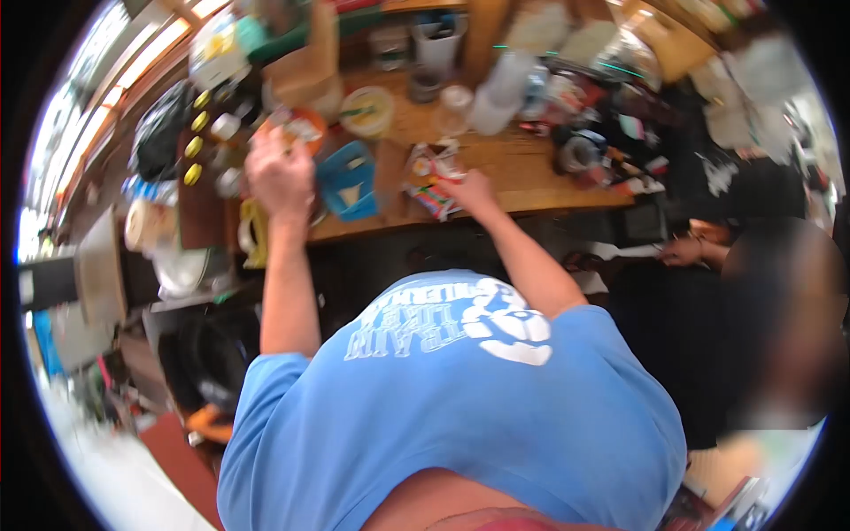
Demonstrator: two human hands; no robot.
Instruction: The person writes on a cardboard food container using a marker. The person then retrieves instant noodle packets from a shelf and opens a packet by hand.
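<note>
On the left, my left hand (280,168) is raised at an orange-rimmed container (307,129) near the table's left end. Its fingers are bent, and blur hides what they hold, if anything. My right hand (472,192) has its fingers closed on the right edge of a colourful printed packet (432,181) at the front of the wooden table (531,177). Between my hands sits a blue tray (348,180) with pale pieces in it. Behind the tray stands a round, pale tub (367,111) with something green in it.
Yellow-capped bottles (195,147) line the left side. Clear plastic cups (456,102) stand at the back. Mixed packets and jars (584,152) crowd the table's right end. At the right, another person's hand (680,251) holds a pale, flat object.
</note>
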